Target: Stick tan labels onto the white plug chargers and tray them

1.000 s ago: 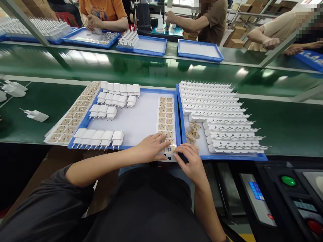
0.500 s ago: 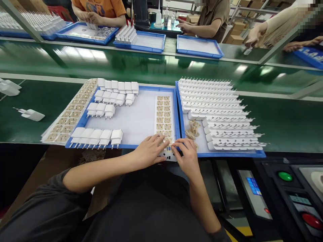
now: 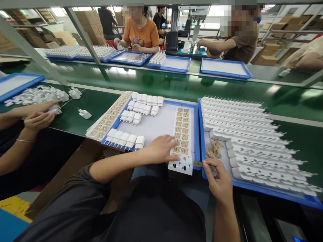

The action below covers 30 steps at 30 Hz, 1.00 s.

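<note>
My left hand lies with spread fingers on the lower part of a sheet of small tan pieces. That sheet rests in the left blue-rimmed tray, its bottom edge hanging over the rim. My right hand pinches a small tan piece between thumb and fingertips, just right of the sheet. White plug housings stand in rows at the tray's left. Beyond my right hand, the right tray holds crumpled tan scraps and dense rows of white housings.
More sheets lean along the left tray's left side. A loose plug lies on the green table. At far left, a person's hands hold a white part by a pile of plugs. Other people work across the line.
The view has swung left and up. My right hand has moved off the sheet to the right with a tan piece in its fingers. My left hand's fingers are more spread.
</note>
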Motion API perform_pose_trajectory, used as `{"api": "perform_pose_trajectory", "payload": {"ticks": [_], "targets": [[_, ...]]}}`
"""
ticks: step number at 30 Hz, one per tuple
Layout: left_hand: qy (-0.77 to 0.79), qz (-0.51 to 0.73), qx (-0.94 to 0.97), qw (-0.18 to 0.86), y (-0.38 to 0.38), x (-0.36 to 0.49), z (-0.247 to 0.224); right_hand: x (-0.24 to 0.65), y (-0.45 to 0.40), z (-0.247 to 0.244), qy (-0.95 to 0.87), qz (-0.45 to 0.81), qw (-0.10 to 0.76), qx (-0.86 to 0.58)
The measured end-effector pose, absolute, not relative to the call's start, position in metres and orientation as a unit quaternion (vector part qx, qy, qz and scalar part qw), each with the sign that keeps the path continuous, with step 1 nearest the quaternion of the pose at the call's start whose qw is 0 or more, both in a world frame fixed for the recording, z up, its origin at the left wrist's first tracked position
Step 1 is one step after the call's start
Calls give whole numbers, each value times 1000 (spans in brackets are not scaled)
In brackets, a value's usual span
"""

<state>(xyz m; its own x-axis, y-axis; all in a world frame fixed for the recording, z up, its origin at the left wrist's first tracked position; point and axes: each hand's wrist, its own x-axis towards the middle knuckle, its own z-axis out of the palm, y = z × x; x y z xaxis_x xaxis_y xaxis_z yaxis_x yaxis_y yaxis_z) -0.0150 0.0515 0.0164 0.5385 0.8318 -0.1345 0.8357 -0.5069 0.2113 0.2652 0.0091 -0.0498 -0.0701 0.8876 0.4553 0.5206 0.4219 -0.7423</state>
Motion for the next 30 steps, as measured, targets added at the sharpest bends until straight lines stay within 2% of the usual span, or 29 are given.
{"api": "perform_pose_trajectory", "payload": {"ticks": [5,7,12,30], "targets": [[754,-32,656,33,106,-106,41,264,9,-55,-700,198,469,-500],[812,-63,578,60,124,-143,41,264,9,-56,-698,200,470,-503],[828,-84,543,110,141,-181,28,264,10,-58,-698,197,470,-502],[807,-90,573,113,138,-178,17,264,7,-58,-700,194,474,-498]]}}
